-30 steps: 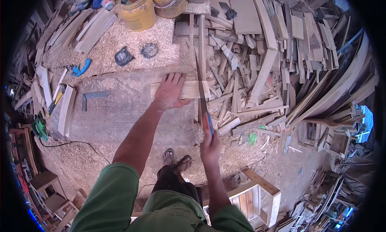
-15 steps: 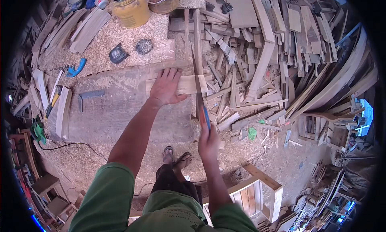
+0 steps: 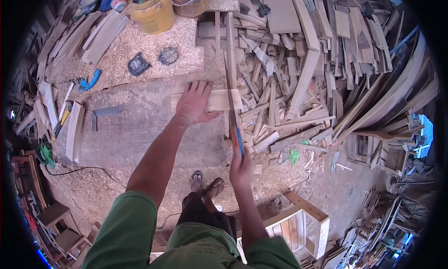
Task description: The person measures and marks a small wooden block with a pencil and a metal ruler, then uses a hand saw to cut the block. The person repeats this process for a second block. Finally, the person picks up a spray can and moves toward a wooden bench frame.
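Note:
My left hand lies flat with its fingers apart, pressing a short pale board onto the worn wooden work surface. My right hand is closed around the handle of a handsaw, whose handle shows blue and reddish parts. The long, thin blade points away from me and crosses the board near its right end. How deep the blade sits in the wood, I cannot tell. A metal try square lies to the left of my left hand.
Offcuts pile up right of the work surface. Yellow buckets stand at the back on sawdust. A hammer and a light wood piece lie at the left. Near my right forearm stands a wooden frame.
The right hand and the saw have come slightly nearer to me. My left hand keeps its place on the board. The whole view has shifted a little.

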{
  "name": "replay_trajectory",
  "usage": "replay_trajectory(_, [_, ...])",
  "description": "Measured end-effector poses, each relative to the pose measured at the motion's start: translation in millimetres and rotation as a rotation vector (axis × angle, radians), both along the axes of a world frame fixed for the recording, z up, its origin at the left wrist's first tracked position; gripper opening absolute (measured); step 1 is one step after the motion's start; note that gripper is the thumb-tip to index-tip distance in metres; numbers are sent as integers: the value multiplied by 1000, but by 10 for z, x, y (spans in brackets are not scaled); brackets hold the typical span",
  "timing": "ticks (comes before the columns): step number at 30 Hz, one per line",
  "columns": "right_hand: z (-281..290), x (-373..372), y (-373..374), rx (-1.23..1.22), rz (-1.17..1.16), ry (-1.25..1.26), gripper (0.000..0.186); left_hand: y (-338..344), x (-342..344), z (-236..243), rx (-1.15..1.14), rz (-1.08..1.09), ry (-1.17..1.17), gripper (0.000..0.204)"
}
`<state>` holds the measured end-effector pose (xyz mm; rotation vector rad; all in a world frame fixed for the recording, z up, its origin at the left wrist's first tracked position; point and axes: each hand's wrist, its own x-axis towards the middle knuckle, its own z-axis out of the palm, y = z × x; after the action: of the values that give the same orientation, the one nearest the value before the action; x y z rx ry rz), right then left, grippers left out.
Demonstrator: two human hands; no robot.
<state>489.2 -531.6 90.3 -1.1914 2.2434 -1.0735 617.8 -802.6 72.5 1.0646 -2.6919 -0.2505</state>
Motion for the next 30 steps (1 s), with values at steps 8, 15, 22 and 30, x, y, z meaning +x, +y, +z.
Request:
replay_trajectory(8, [482, 259, 1179, 238, -51, -264, 45, -29, 132, -68, -21, 16, 4, 112])
replay_trajectory(15, [29, 73, 392, 204, -12, -255, 41, -20, 22, -33, -37, 4, -15, 110])
replay_trajectory(22, [305, 270, 1132, 274, -35, -222, 47, -11, 153, -62, -34, 25, -16, 108])
replay_trajectory(30, [19, 24, 99, 74, -4, -121, 37, 11, -12, -37, -29, -5, 8, 111])
